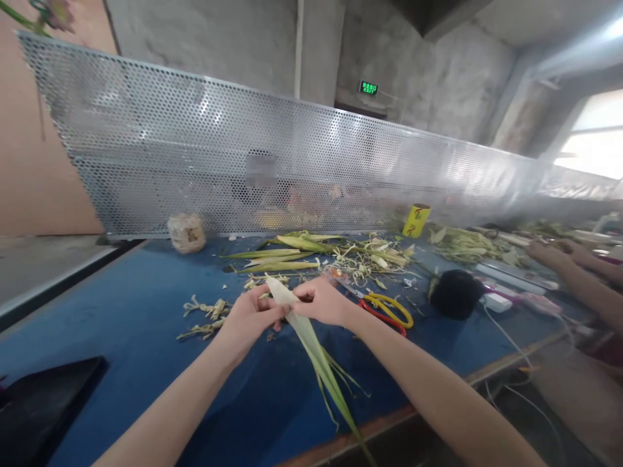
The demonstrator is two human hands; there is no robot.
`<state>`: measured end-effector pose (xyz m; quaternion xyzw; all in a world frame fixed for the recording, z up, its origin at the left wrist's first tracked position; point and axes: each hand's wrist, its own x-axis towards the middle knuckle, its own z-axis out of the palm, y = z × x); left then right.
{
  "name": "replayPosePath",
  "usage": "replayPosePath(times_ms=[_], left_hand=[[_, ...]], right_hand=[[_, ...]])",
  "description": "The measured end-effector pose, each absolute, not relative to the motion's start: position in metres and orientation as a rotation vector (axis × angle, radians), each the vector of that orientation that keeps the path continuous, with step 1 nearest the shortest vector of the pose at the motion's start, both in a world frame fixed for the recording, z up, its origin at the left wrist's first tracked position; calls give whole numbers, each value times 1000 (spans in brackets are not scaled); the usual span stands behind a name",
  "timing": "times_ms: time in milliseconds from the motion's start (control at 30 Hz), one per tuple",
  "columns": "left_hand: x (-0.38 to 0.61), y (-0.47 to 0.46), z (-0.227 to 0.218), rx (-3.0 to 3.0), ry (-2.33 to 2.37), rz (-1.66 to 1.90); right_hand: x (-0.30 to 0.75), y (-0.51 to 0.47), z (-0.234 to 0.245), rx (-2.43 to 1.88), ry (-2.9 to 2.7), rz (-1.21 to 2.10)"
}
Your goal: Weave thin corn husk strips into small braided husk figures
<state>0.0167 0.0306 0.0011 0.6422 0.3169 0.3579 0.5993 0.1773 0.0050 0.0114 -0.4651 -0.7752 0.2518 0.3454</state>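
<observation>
A long pale-green corn husk (pixel 305 332) is stretched between my hands, its pale tip up and its green strips hanging towards the table's front edge. My left hand (pixel 256 311) pinches it from the left, near the upper part. From the other side, my right hand (pixel 318 301) grips the same husk with thumb and fingers. Just beyond my hands lies a pile of green husks (pixel 296 250) with curly shreds (pixel 363 263). Scissors with yellow and red handles (pixel 389 308) rest right of my right hand. Small knotted husk pieces (pixel 209 311) lie left of my left hand.
A perforated metal screen (pixel 209 149) runs along the back of the blue table (pixel 141 292). A wrapped roll (pixel 187 233) and a yellow can (pixel 416 220) stand before it. At right are a black fuzzy ball (pixel 456 294), a white charger (pixel 496 301) with cable, and another person's hands (pixel 549 254).
</observation>
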Motion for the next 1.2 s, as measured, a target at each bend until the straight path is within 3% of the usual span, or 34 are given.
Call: replayPosePath(times_ms=[700,1200], left_hand=[[21,22,5,1255,724,899],[17,23,5,1382,804,982]], right_hand=[[176,5,11,-1237,-1913,534],[186,8,13,-1318,-1829,687]])
